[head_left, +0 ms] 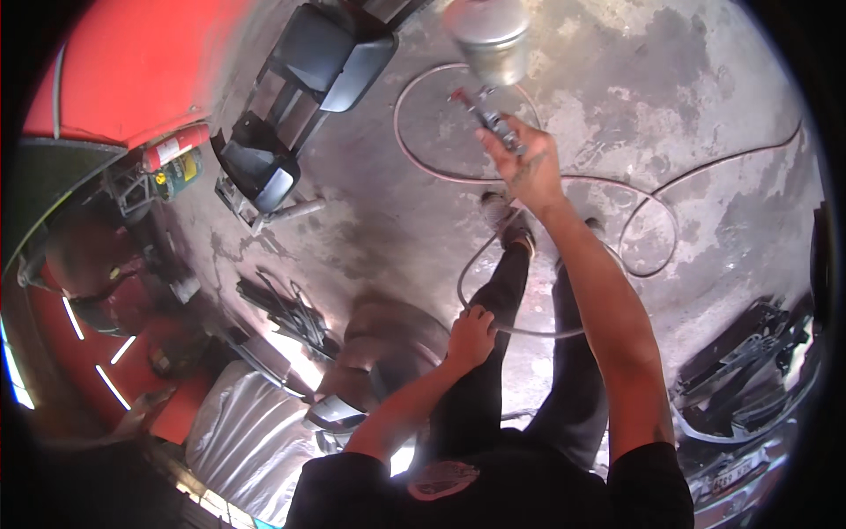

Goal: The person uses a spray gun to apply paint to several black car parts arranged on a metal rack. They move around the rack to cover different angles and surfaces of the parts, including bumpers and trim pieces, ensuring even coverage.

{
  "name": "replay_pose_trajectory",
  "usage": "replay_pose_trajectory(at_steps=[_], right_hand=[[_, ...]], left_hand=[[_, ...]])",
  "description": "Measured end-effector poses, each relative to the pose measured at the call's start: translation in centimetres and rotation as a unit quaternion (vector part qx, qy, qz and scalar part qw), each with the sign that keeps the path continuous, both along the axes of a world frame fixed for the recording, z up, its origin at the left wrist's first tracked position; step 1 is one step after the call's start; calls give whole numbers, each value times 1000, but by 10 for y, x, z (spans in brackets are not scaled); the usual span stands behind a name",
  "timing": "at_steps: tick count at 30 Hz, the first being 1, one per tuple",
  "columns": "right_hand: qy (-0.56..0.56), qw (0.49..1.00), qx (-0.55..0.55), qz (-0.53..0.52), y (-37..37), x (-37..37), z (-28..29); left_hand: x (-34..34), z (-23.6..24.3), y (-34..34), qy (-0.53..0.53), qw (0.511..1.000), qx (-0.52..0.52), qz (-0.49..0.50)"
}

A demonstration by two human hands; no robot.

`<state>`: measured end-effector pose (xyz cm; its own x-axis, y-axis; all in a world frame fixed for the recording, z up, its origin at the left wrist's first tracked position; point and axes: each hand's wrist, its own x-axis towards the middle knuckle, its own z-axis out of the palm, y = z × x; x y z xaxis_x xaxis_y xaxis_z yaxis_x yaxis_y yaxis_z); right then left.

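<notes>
My right hand (533, 167) is closed round the handle of a spray gun (493, 119), held out ahead of me above the floor. A metal paint cup (490, 40) is fixed to the gun and looks slightly blurred. My left hand (473, 337) is closed on the thin air hose (529, 332) in front of my left thigh. From there the hose curves up toward my right hand and also runs behind my right forearm. More of it lies in loops on the floor. The joint between hose and gun is hidden by my right hand.
Black and grey plastic car parts (310, 48) rest on a stand at upper left, near a red car panel (132, 62). A red canister (176, 146) lies beside them. Silver sheeting (238, 432) is at lower left. Dark car parts (749, 370) lie at right.
</notes>
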<state>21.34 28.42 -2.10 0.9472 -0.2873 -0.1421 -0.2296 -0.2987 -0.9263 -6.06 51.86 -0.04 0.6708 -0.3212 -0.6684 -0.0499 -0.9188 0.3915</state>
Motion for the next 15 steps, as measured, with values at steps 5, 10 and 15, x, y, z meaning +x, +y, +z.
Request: replay_pose_trajectory(at_steps=[5, 10, 15], right_hand=[[-53, 987, 68, -133, -2, -4, -62], [-119, 975, 170, 78, 34, -48, -123], [-96, 976, 159, 118, 16, -37, -140]], left_hand=[[12, 1, -13, 24, 999, 32, -27], [14, 2, -30, 7, 997, 53, -58], [17, 4, -40, 17, 993, 79, -90]])
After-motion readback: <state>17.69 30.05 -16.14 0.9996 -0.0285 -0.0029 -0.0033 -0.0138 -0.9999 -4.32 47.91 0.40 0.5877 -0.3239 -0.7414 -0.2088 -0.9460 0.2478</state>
